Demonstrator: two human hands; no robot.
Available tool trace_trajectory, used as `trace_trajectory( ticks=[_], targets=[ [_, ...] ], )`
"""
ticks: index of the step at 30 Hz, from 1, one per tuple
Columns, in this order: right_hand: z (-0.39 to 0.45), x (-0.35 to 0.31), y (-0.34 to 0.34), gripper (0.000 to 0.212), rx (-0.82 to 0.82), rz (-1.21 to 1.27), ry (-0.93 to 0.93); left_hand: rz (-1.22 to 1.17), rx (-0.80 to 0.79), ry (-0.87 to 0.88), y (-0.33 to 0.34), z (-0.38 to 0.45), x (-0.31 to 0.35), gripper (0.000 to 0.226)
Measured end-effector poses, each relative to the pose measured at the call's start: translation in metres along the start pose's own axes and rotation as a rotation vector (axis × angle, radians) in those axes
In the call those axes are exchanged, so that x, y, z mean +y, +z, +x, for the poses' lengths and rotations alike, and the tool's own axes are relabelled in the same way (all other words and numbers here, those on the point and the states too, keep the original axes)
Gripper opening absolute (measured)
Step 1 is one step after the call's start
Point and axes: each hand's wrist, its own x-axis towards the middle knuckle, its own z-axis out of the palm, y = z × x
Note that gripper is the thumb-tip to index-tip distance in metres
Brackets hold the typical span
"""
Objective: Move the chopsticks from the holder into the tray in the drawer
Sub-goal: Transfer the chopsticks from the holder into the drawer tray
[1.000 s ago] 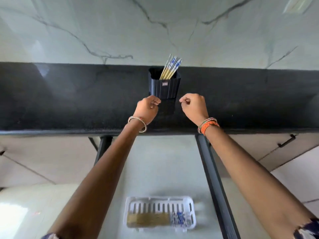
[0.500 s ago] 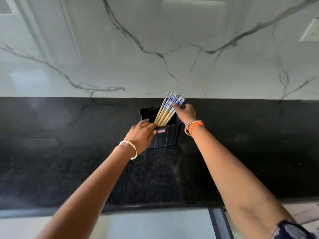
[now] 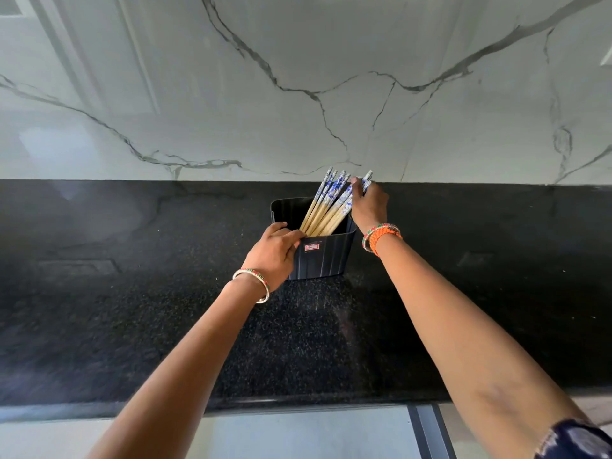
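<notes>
A black ribbed holder [image 3: 326,260] stands on the black granite counter [image 3: 132,309], close to the marble wall. Several wooden chopsticks [image 3: 326,210] with blue-and-white patterned tops lean to the right inside it. My left hand [image 3: 273,253] grips the holder's front left rim. At the chopsticks' patterned tops, on their right side, my right hand [image 3: 369,205] has its fingers closed around some of them. The tray and most of the drawer are out of view.
A white marble backsplash [image 3: 298,94] rises right behind the holder. The counter's front edge [image 3: 298,404] runs across the bottom, with a dark drawer rail [image 3: 427,432] and pale floor below it.
Both hands rose from the counter's front edge to the holder. My left hand took its rim and my right hand closed on the chopstick tops. The view lifted, hiding the tray.
</notes>
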Motion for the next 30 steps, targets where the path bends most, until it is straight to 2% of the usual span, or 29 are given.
trace_trajectory(
  ticks=[3, 6, 9, 13, 16, 18, 20, 24, 25, 27, 30],
  targets=[
    [-0.002, -0.005, -0.004, 0.031, 0.006, 0.001, -0.003, -0.006, -0.011, -0.015, -0.001, -0.001, 0.003, 0.034],
    [-0.005, -0.007, -0.010, 0.033, 0.054, 0.024, -0.014, 0.003, -0.073, -0.045, -0.006, -0.001, 0.005, 0.036],
    [-0.009, -0.016, -0.026, 0.024, 0.147, 0.081, -0.123, 0.064, -0.113, -0.069, -0.014, -0.003, 0.012, 0.040],
    [-0.016, -0.043, -0.064, 0.027, 0.317, 0.100, -0.277, 0.076, 0.017, -0.029, -0.029, -0.013, 0.035, 0.057],
    [-0.033, -0.068, -0.097, 0.029, 0.433, 0.231, -0.319, 0.071, 0.109, -0.004, -0.044, -0.023, 0.062, 0.069],
    [-0.059, -0.081, -0.112, 0.025, 0.412, 0.352, -0.317, 0.122, 0.180, 0.021, -0.054, -0.031, 0.082, 0.077],
    [-0.096, -0.090, -0.119, 0.023, 0.300, 0.490, -0.263, 0.237, 0.244, 0.056, -0.062, -0.044, 0.102, 0.078],
    [-0.174, -0.091, -0.117, 0.031, 0.160, 0.697, -0.075, 0.206, 0.310, -0.065, -0.070, -0.091, 0.118, 0.026],
    [-0.191, -0.088, -0.117, 0.033, 0.134, 0.711, -0.036, 0.197, 0.311, -0.102, -0.068, -0.107, 0.117, 0.020],
    [-0.219, -0.080, -0.118, 0.030, 0.105, 0.698, 0.020, 0.222, 0.316, -0.137, -0.063, -0.139, 0.112, 0.024],
    [-0.246, -0.073, -0.128, 0.008, 0.119, 0.613, 0.091, 0.267, 0.299, -0.166, -0.059, -0.182, 0.108, 0.040]
  ],
)
